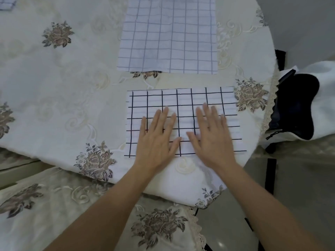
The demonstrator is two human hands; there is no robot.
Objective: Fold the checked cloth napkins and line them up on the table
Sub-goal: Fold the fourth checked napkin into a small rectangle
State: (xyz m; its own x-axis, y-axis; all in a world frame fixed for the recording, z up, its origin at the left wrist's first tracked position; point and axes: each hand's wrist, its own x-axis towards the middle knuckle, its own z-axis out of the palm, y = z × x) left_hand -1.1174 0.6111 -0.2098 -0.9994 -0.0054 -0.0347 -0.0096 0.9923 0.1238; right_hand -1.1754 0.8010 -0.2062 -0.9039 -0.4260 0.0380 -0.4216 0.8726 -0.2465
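near napkin (183, 104) – white, black checks | far napkin (168, 35) – (paler) blue checks

— Lying where? Near napkin (183, 105)?
— Near the table's right edge, flat, folded into a wide rectangle, white with a bold black grid. Being pressed under two flat palms on its near half.
— And farther back?
— Second napkin (168, 33), lying flat just beyond the first, apart from it, white with a thinner, paler blue grid, running up out of view.
— Anything else checked?
— Third napkin (7, 3), peeking in at the top left corner, mostly cut off.
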